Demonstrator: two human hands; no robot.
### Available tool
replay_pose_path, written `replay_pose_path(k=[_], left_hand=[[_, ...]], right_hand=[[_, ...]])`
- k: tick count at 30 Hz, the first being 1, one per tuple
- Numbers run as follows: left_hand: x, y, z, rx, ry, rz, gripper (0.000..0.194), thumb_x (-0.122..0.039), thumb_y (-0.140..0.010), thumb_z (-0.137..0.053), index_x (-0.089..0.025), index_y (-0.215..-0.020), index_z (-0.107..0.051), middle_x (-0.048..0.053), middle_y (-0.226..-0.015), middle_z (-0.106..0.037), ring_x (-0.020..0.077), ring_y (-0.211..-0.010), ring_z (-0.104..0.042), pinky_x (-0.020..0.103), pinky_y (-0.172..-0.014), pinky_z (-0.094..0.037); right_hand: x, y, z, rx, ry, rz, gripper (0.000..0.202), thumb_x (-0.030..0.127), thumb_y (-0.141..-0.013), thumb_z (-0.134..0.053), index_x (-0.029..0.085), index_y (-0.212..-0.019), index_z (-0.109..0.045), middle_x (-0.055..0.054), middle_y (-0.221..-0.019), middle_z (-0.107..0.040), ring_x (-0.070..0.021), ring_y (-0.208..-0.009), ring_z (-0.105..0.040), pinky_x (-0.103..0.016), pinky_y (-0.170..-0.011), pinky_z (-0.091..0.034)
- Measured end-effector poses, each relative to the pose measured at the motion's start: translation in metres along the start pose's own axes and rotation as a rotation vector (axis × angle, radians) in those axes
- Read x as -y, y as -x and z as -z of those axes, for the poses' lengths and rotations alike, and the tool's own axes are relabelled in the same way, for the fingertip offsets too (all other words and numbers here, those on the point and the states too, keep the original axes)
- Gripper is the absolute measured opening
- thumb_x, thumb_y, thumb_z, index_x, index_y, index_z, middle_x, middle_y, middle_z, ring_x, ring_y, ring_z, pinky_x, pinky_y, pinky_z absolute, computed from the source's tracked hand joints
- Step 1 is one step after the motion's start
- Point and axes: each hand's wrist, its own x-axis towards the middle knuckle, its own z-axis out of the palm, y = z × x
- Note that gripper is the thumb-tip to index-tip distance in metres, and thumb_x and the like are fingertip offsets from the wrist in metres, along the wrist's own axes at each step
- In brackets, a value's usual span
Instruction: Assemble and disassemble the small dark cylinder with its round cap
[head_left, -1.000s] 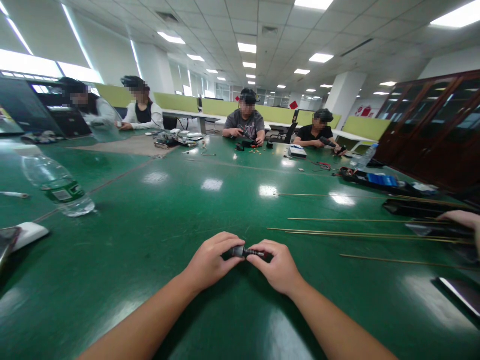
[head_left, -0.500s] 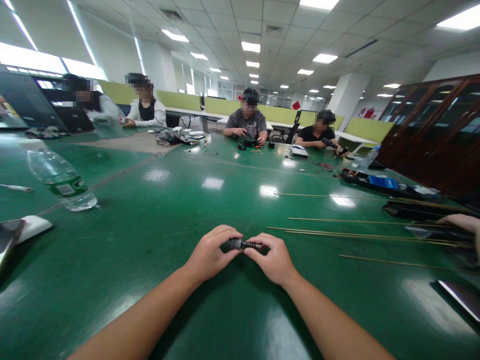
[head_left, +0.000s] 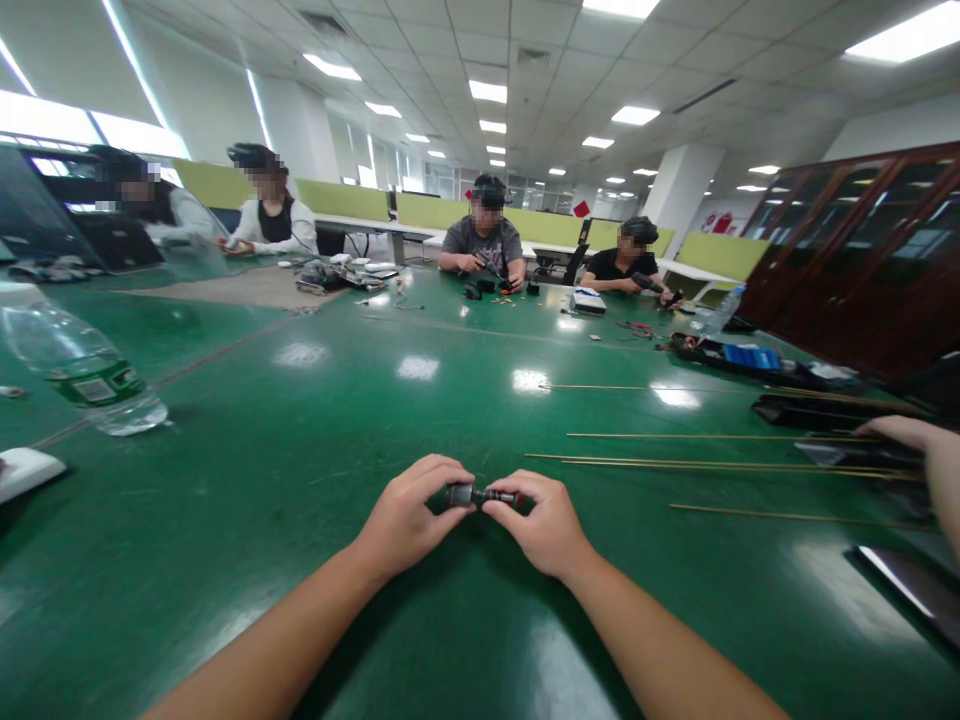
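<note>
A small dark cylindrical metal part (head_left: 460, 494) lies between the thumb and fingers of my left hand (head_left: 409, 515). My right hand (head_left: 541, 520) pinches a thin ringed shaft (head_left: 498, 495) that lines up with the dark part. The two pieces meet or nearly meet in the gap between my hands; whether they are joined is too small to tell. Something reddish shows at the shaft's right end, partly hidden by my right fingers. Both hands are low over the green table (head_left: 315, 480).
A water bottle (head_left: 90, 370) leans at the left, near a white object (head_left: 28, 472). Thin brass rods (head_left: 675, 463) lie at the right, beside another person's hand (head_left: 900, 432) and a dark flat device (head_left: 904, 590). Several people sit across the table among tools.
The whole view has shifted slightly, moving the scene leftward. My hands keep their grips, with a slightly wider gap between the fingertips.
</note>
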Motion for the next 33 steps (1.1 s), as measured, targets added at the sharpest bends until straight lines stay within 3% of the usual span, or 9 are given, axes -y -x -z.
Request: replay_pose_path(k=[33], left_hand=[[-0.0001,-0.0011,0.002,-0.04,0.023,0.009,0.023,-0.016,-0.084,-0.07,-0.02,-0.107,-0.065,0.007,-0.106,-0.065,0.0197,-0.099,-0.062,0.033,-0.088,-0.053]], right_hand=[[0.0001,0.0022,0.0064,-0.035,0.0,-0.022,0.009,0.023,-0.083,-0.073,0.022,-0.091,-0.077,-0.003,-0.081,-0.072,-0.0181,-0.073,-0.064,-0.029,-0.067,-0.048]])
